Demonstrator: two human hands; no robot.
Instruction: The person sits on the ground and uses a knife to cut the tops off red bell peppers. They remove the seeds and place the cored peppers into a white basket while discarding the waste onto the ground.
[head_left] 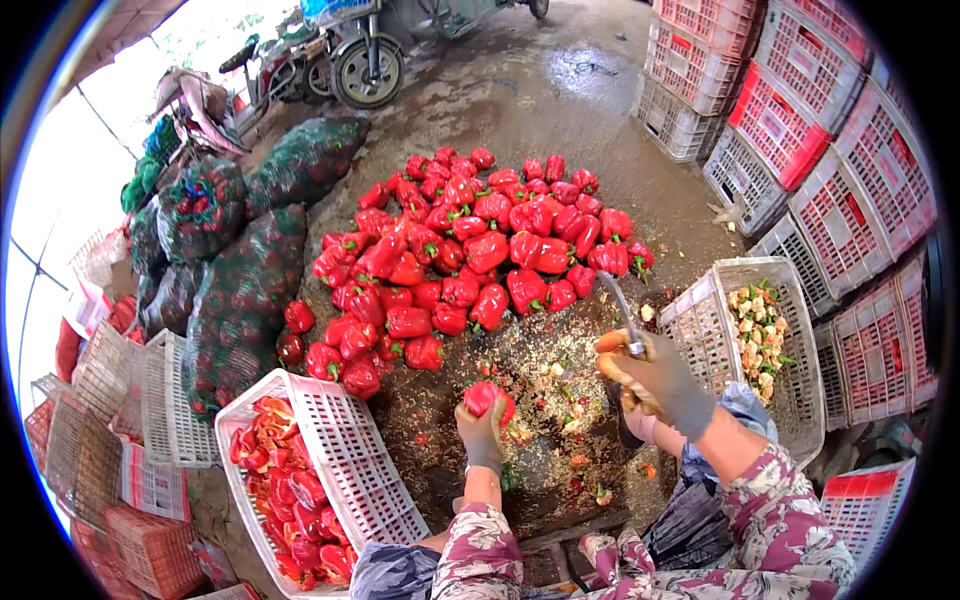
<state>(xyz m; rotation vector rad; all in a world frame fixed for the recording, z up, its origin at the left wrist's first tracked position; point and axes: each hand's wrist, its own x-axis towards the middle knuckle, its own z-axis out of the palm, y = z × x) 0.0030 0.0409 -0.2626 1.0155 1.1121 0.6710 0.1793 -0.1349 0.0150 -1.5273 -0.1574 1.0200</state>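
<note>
My gloved left hand [480, 438] is closed around a red bell pepper [488, 399], above ground strewn with seeds. To the right, my gloved right hand [662, 383] grips a curved metal blade [623, 305], like a small hooked knife; its handle is hidden in the fingers. The blade points up and away from me, apart from the held pepper. A large heap of whole red bell peppers [460, 250] lies on the ground beyond both hands. At my left, a white crate [355, 450] holds cut red pepper pieces [290, 500]. At my right, another crate [697, 320] contains pale pepper cores with green stems [760, 335].
Full dark net sacks [245, 300] lie at the far left, with more crates [165, 400] before them. Tall stacks of red and white crates [790, 120] line the right side. A parked motorbike or tricycle [368, 70] stands at the back on wet floor.
</note>
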